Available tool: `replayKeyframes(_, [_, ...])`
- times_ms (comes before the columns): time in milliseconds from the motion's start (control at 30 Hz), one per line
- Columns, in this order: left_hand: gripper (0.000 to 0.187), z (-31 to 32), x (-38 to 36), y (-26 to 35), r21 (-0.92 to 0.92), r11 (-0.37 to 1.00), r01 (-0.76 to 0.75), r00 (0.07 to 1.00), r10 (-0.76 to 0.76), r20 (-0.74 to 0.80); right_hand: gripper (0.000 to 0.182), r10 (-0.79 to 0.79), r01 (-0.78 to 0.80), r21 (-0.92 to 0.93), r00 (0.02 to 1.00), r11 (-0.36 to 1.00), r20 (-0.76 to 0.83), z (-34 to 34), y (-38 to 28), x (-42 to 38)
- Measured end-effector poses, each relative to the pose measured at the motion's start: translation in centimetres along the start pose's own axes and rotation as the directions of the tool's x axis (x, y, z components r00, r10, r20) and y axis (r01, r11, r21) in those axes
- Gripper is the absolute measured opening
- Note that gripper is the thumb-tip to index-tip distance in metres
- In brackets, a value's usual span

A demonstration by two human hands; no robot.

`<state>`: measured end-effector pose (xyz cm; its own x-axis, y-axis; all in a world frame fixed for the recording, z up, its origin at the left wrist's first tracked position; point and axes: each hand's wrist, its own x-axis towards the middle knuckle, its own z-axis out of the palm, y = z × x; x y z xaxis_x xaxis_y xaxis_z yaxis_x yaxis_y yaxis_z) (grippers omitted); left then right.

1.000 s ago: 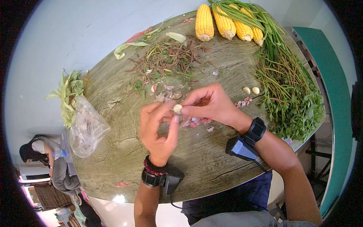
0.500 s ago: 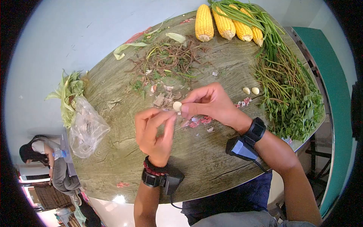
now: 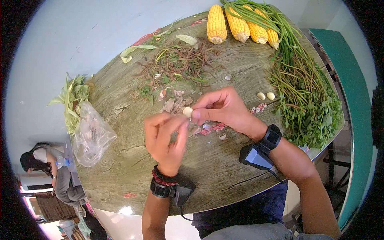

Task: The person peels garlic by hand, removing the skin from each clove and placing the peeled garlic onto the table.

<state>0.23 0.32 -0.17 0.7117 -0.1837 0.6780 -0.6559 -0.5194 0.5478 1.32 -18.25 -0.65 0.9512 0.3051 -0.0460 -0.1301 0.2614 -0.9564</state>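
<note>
A pale peeled-looking garlic clove (image 3: 187,112) is pinched between the thumb and forefinger of my right hand (image 3: 224,109), above the table's middle. My left hand (image 3: 166,138) is just below and left of it, thumb and fingertips drawn together at the clove's lower edge. Those fingertips are slightly blurred, so anything between them is hidden. Beneath and behind the hands lie dry garlic skins (image 3: 174,103) and reddish peel scraps (image 3: 214,127). Two bare garlic cloves (image 3: 265,96) rest to the right of my right hand.
Corn cobs (image 3: 216,26) line the far edge beside long green beans (image 3: 286,44) and leafy greens (image 3: 308,120). Trimmed roots and stems (image 3: 180,62) form a heap. At left are a clear plastic bag (image 3: 92,136) and corn husks (image 3: 74,98). Another person (image 3: 52,168) sits beyond the table.
My left hand has shifted slightly right and its fingers have moved at the clove. The right hand keeps its pinch in nearly the same place.
</note>
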Motion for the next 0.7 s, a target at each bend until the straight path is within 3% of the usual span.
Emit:
replayKeyframes(67, [0.024, -0.02, -0.04, -0.26, 0.029, 0.998, -0.06, 0.998, 0.06, 0.015, 0.017, -0.012, 0.012, 0.003, 1.0, 1.0, 0.003, -0.18, 0.49, 0.12])
replayKeyframes(167, [0.027, 0.06, 0.2, 0.34, -0.032, 0.999, -0.008, 1.0, 0.009, 0.025, 0.017, -0.122, 0.123, 0.094, 0.992, 0.988, -0.012, -0.17, 1.18, 0.34])
replayKeyframes(267, [0.023, 0.2, -0.02, 0.3, -0.056, 0.994, 0.089, 0.995, -0.086, 0.042, 0.017, -0.129, 0.13, 0.12, 0.991, 0.984, -0.015, -0.34, 1.17, 0.36])
replayKeyframes(367, [0.018, 0.41, 0.17, 0.0, 0.02, 0.991, 0.129, 0.992, -0.129, 0.009, 0.018, -0.099, 0.099, 0.112, 0.995, 0.989, -0.008, -0.43, 0.99, 0.32])
replayKeyframes(567, [0.03, 0.25, 0.57, 0.66, -0.174, 0.961, 0.214, 0.976, -0.216, 0.005, 0.018, -0.074, 0.075, 0.087, 0.997, 0.993, -0.02, -0.18, 0.74, 0.22])
replayKeyframes(667, [0.03, -0.02, 0.49, 0.49, -0.117, 0.986, 0.115, 0.987, -0.1, 0.125, 0.017, -0.052, 0.054, -0.024, 0.997, 0.998, 0.061, -0.3, 0.91, 0.22])
replayKeyframes(700, [0.028, 0.06, 0.14, 0.06, -0.206, 0.962, 0.179, 0.98, -0.157, 0.118, 0.016, -0.027, 0.028, -0.018, 0.997, 0.999, 0.07, -0.22, 0.68, 0.16])
